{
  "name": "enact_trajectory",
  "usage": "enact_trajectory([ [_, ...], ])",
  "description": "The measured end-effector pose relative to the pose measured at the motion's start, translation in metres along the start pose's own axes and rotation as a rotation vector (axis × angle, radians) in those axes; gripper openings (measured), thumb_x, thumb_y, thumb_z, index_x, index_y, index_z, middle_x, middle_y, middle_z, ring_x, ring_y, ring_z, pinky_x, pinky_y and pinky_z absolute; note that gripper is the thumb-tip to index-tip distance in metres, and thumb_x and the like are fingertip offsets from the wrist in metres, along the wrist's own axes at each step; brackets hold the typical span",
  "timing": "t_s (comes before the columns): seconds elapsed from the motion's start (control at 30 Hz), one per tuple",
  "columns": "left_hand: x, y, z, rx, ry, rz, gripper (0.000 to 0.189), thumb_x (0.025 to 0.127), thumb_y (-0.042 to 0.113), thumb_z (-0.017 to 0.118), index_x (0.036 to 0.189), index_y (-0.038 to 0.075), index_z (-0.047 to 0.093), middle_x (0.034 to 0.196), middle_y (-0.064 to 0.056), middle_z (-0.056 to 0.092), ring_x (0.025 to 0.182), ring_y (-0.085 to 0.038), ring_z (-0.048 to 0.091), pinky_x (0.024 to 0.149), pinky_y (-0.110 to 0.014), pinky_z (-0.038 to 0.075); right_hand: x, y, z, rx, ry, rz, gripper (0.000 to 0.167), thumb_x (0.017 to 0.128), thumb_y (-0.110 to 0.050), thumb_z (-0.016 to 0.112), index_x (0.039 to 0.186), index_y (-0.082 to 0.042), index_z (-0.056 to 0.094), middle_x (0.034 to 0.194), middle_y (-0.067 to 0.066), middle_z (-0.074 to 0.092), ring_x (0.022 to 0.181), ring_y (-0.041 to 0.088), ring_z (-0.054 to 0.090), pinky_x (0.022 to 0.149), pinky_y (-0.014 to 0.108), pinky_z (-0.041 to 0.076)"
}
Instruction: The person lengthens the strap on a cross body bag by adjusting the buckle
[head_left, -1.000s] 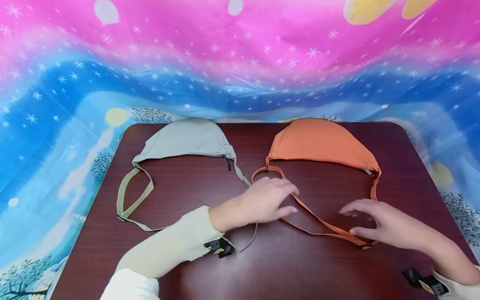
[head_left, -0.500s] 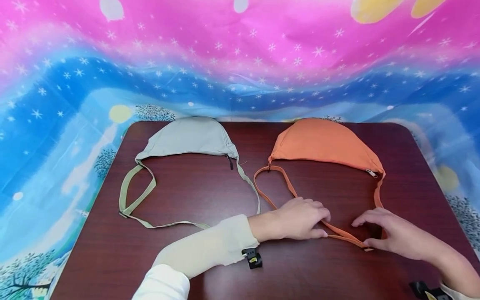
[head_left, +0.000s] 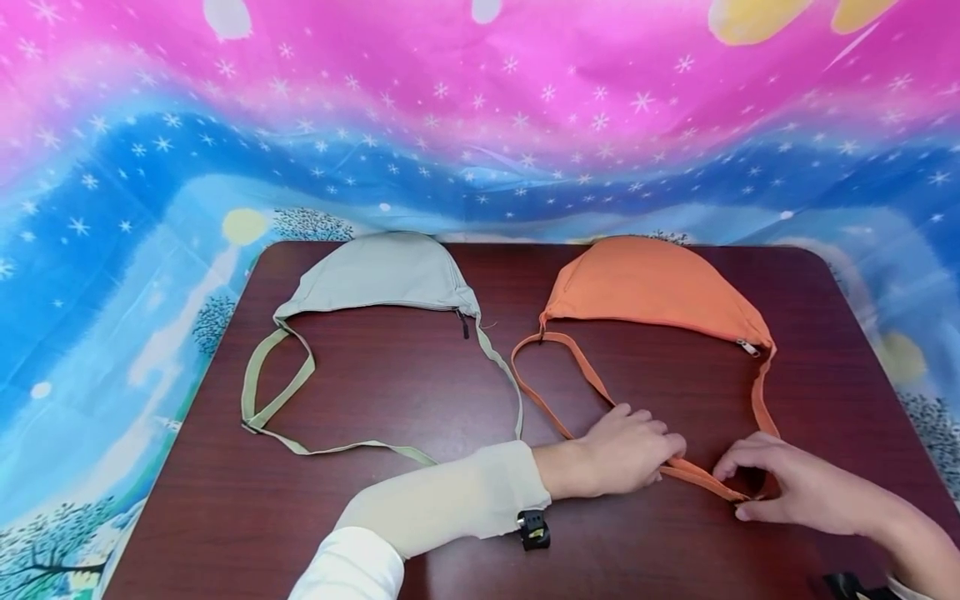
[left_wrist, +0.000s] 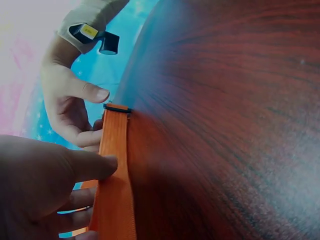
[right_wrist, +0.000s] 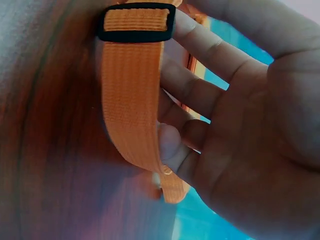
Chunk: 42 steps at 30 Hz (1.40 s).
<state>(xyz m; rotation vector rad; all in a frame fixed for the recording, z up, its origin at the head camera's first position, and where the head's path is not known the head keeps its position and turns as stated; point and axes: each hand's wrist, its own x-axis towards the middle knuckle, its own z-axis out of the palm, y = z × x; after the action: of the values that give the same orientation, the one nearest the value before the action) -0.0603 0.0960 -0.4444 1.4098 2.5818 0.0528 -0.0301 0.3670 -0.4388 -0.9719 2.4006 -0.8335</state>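
Observation:
In the head view an orange waist bag (head_left: pixel 652 287) lies at the table's back right, its strap (head_left: pixel 701 477) looping toward me. My left hand (head_left: pixel 626 450) pinches that strap; in the left wrist view its thumb (left_wrist: pixel 107 167) presses on the webbing with fingers behind. Beside the black strap buckle (right_wrist: pixel 137 22) is my right hand (head_left: pixel 787 483), thumb and forefinger apart around the strap's end. In the right wrist view, several of its fingertips reach the strap's edge and partly behind it. A pale grey-green waist bag (head_left: pixel 382 275) lies at back left, untouched.
The bags lie on a dark red-brown wooden table (head_left: pixel 390 367) with rounded back corners. The grey bag's strap (head_left: pixel 348 447) spreads toward my left forearm, which hides part of it. A patterned pink and blue cloth (head_left: pixel 480 125) hangs behind and around the table.
My left hand has moved right and toward me along the orange strap and now pinches it. My right hand has lowered to the strap's buckle. The bags stay in place on the table.

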Motion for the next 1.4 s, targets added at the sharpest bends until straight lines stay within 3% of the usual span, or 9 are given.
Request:
enact_trajectory([
  [0.17,0.0,0.003,0.003,0.023,0.052,-0.02,0.013,0.099,0.036,0.067,0.111,0.04,0.068,0.106,0.022,0.067,0.099,-0.003,0.058,0.079,-0.023,0.04,-0.001,0.003,0.004,0.004,-0.024,-0.01,0.03,0.086,-0.015,0.083,0.105,-0.028,0.064,0.096,-0.017,0.054,0.082,0.002,0.045,0.061,0.022,0.038],
  [0.4,0.0,0.002,0.002,-0.063,0.081,-0.045,0.018,0.101,0.023,0.062,0.096,0.039,0.07,0.09,0.024,0.068,0.084,0.003,0.059,0.069,-0.022,0.036,0.0,0.003,-0.001,0.065,-0.057,0.04,0.018,0.092,-0.016,0.077,0.099,-0.027,0.064,0.091,-0.019,0.058,0.079,-0.002,0.052,0.061,0.022,0.043],
  [0.53,-0.001,-0.001,-0.002,-0.097,0.089,-0.056,0.016,0.1,0.024,0.064,0.098,0.038,0.07,0.088,0.024,0.068,0.082,0.005,0.059,0.07,-0.022,0.035,-0.001,0.0,-0.005,0.09,-0.029,0.087,0.013,0.095,-0.016,0.073,0.1,-0.027,0.067,0.089,-0.018,0.062,0.076,0.0,0.056,0.06,0.023,0.044],
  [0.73,-0.002,-0.006,-0.011,-0.106,0.103,-0.07,0.012,0.1,0.031,0.065,0.108,0.038,0.07,0.093,0.025,0.069,0.086,0.006,0.06,0.079,-0.024,0.035,0.003,-0.007,-0.012,0.083,0.069,0.162,0.016,0.1,-0.011,0.066,0.103,-0.026,0.065,0.087,-0.012,0.064,0.073,0.005,0.057,0.057,0.025,0.044],
  [0.9,-0.002,-0.013,-0.018,-0.138,0.148,-0.095,0.013,0.1,0.034,0.065,0.11,0.038,0.071,0.091,0.027,0.069,0.084,0.008,0.06,0.087,-0.026,0.038,0.007,-0.017,-0.018,0.097,0.14,0.162,0.021,0.1,-0.005,0.063,0.107,-0.024,0.066,0.09,-0.008,0.064,0.075,0.011,0.06,0.059,0.026,0.048],
  [1.03,-0.002,-0.02,-0.026,-0.174,0.199,-0.094,0.013,0.1,0.039,0.063,0.109,0.036,0.073,0.078,0.027,0.061,0.071,0.011,0.053,0.081,-0.022,0.039,0.014,-0.024,-0.022,0.112,0.208,0.155,0.025,0.099,-0.001,0.063,0.11,-0.022,0.067,0.089,-0.004,0.064,0.074,0.013,0.061,0.06,0.028,0.051],
  [1.17,-0.001,-0.027,-0.034,-0.223,0.25,-0.072,0.017,0.1,0.044,0.063,0.109,0.033,0.072,0.069,0.023,0.054,0.061,0.009,0.047,0.065,-0.017,0.038,0.024,-0.031,-0.026,0.114,0.278,0.137,0.028,0.098,0.003,0.063,0.114,-0.019,0.068,0.09,-0.002,0.065,0.074,0.013,0.062,0.061,0.027,0.051],
  [1.27,-0.001,-0.03,-0.038,-0.265,0.271,-0.075,0.023,0.097,0.049,0.066,0.112,0.032,0.071,0.076,0.023,0.058,0.061,0.007,0.047,0.058,-0.016,0.036,0.034,-0.036,-0.027,0.11,0.339,0.119,0.029,0.097,0.005,0.063,0.117,-0.017,0.069,0.094,-0.004,0.068,0.076,0.013,0.061,0.062,0.024,0.049],
  [1.4,-0.001,-0.031,-0.038,-0.296,0.305,-0.088,0.034,0.092,0.052,0.071,0.118,0.031,0.068,0.094,0.023,0.064,0.07,0.008,0.049,0.061,-0.015,0.037,0.045,-0.042,-0.027,0.122,0.414,0.105,0.029,0.097,0.006,0.063,0.118,-0.012,0.069,0.098,-0.005,0.069,0.078,0.012,0.06,0.065,0.022,0.048],
])
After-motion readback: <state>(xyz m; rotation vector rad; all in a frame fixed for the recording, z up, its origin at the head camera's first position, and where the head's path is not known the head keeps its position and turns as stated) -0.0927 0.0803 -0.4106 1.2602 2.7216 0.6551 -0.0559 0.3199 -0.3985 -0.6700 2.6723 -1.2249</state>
